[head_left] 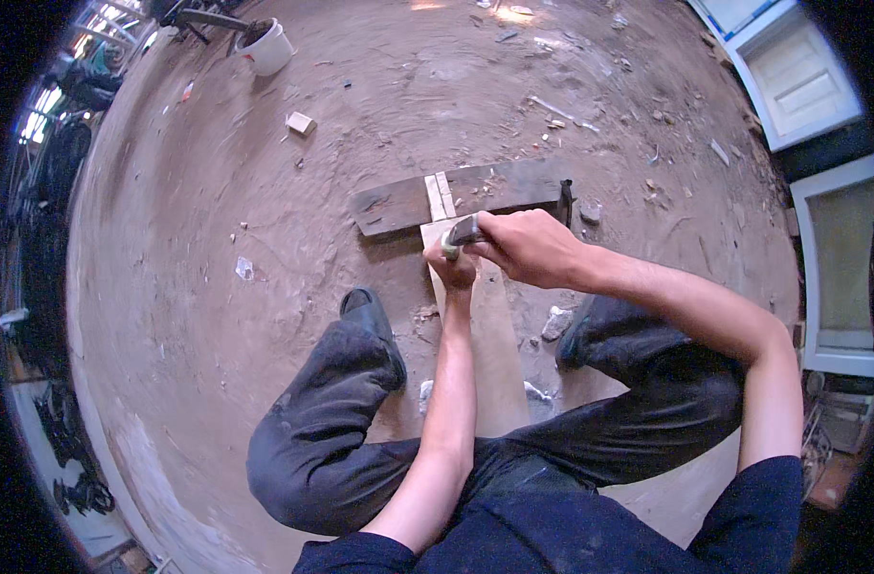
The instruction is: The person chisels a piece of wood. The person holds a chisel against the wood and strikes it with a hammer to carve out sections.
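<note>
A pale wooden board runs away from me between my legs. Its far end, cut into narrow strips, rests on a dark, weathered plank lying crosswise on the ground. My left hand is closed near that end, around an upright tool with a pale greenish top; its lower part is hidden. My right hand grips a short dark tool with a lighter band, right over the left hand. The two tools overlap here, so I cannot tell whether they touch, nor their exact kinds.
My shoes stand either side of the board. Stones and wood chips litter the dirt floor. A small wood block and a white bucket are at the far left. Pale panelled frames stand along the right.
</note>
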A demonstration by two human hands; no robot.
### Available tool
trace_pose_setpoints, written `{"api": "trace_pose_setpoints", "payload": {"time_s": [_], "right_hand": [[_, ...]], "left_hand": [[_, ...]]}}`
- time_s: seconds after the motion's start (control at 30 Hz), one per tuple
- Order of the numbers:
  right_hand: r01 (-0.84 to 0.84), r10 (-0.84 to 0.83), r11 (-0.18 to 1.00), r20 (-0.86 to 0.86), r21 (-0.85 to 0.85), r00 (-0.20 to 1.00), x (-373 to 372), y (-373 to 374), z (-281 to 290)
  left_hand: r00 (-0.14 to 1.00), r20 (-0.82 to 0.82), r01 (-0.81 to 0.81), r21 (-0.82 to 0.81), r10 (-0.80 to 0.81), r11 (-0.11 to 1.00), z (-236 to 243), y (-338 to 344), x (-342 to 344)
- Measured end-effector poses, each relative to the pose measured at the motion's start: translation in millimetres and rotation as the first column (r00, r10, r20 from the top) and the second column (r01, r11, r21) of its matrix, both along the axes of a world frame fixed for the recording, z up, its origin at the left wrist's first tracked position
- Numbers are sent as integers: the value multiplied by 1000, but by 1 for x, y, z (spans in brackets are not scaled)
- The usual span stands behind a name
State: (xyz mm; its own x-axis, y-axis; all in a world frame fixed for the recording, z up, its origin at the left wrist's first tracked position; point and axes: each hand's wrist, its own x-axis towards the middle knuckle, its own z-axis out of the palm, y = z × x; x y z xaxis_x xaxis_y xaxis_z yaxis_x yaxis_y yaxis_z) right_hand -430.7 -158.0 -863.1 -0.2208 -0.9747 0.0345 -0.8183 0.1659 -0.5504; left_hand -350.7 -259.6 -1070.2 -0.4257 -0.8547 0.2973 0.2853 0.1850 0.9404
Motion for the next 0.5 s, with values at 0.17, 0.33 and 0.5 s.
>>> {"api": "trace_pose_setpoints", "payload": {"time_s": [0.17, 0.33, 0.5], "right_hand": [[-22, 25, 997, 40, -76, 999, 8, -7, 3], [185, -205, 966, 101, 179, 973, -13, -3, -16], [85, -43, 966, 172, -245, 984, -9, -3, 5]], "left_hand": [[994, 104, 53, -161, -37, 986, -24, -13, 12], [964, 257, 91, -63, -72, 994, -14, 1, 0], [983, 181, 4, -133, 20, 991, 16, 2, 1]]}}
